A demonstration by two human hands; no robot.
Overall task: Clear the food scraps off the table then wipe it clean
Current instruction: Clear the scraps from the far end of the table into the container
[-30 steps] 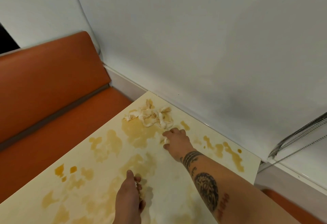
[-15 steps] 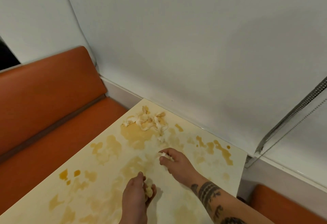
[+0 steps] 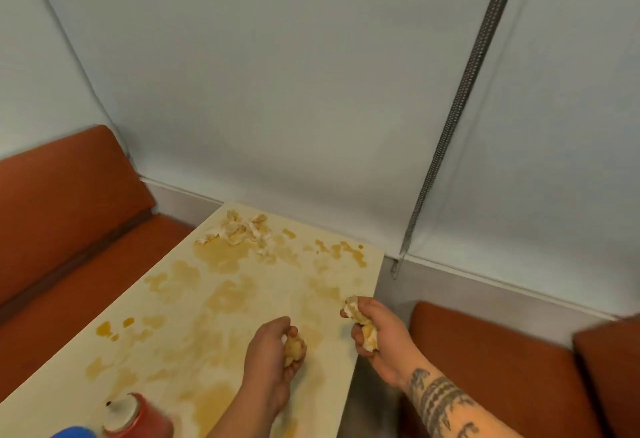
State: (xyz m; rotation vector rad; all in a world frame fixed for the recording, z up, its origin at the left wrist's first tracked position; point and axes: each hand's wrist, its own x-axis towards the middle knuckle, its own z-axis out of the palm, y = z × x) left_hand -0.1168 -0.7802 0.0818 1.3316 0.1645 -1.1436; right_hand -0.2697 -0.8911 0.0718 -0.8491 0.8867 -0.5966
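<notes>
The left grip (image 3: pixel 273 354) is curled around a yellowish lump of food scraps (image 3: pixel 292 351), thumb and fingers closed on it, over the near-right part of the bench (image 3: pixel 263 302). The right grip (image 3: pixel 375 335) is clamped on a second wad of scraps (image 3: pixel 367 332). A pale end of the wad pokes out past the fingertips at the top. This grip sits at the bench's right edge, partly past it, and its forearm (image 3: pixel 440 399) carries dark tattoos. The two grips are near each other but not touching.

A loose pile of scraps (image 3: pixel 242 230) lies at the far corner of the bench, close to the wall. Brownish-yellow stains (image 3: pixel 218 254) spread from that pile across most of the cream top, with smaller drops (image 3: pixel 346 250) along the far right edge.

At the near left edge stands a red bottle (image 3: pixel 138 417) with a white top, blurred, and just beside it, at the bottom edge of the view, is a blue thing (image 3: pixel 72 432) too cut off to make out.

Orange padded seats flank the bench, one on the left (image 3: pixel 69 216) and one on the right (image 3: pixel 485 354). A beaded blind chain (image 3: pixel 460 102) hangs down the pale wall behind.
</notes>
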